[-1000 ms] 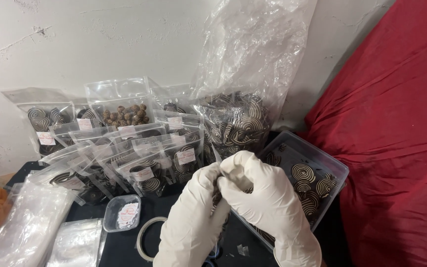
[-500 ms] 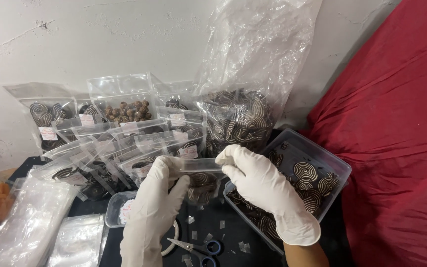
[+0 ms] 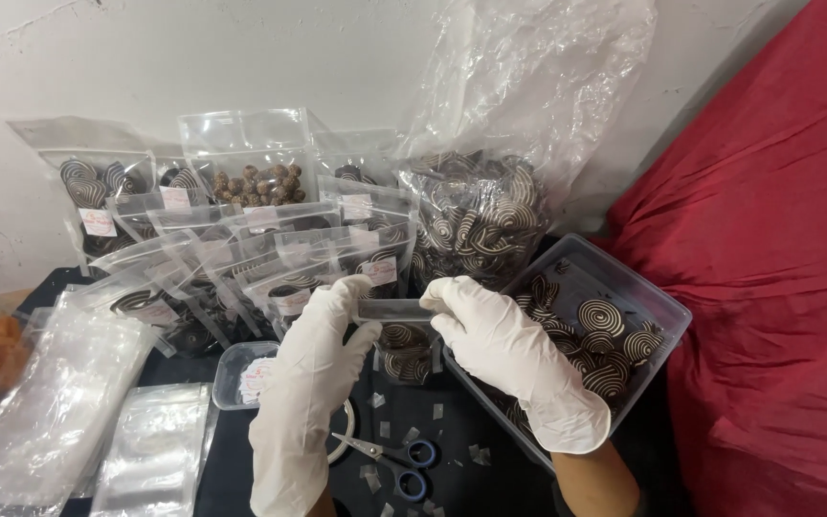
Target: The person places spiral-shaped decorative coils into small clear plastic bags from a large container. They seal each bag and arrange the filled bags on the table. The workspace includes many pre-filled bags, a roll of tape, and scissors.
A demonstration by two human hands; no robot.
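Head view: hands have moved apart since 1 s ago. Left hand (image 3: 313, 378) & right hand (image 3: 504, 349), both gloved, now pinch opposite ends of small clear pouch (image 3: 396, 330) w/ spiral pieces, top stretched flat above black table (image 3: 452, 460), beside plastic tub (image 3: 643, 306). Looks like sealing stage.

Filled pouches (image 3: 241, 249) behind scissors (image 3: 390, 460); tray (image 3: 624, 287) right of them; empty bags (image 3: 59, 412) left.

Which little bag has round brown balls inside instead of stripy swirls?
The upright pouch of brown balls at the back, second from left. The other filled pouches hold black-and-cream swirls.
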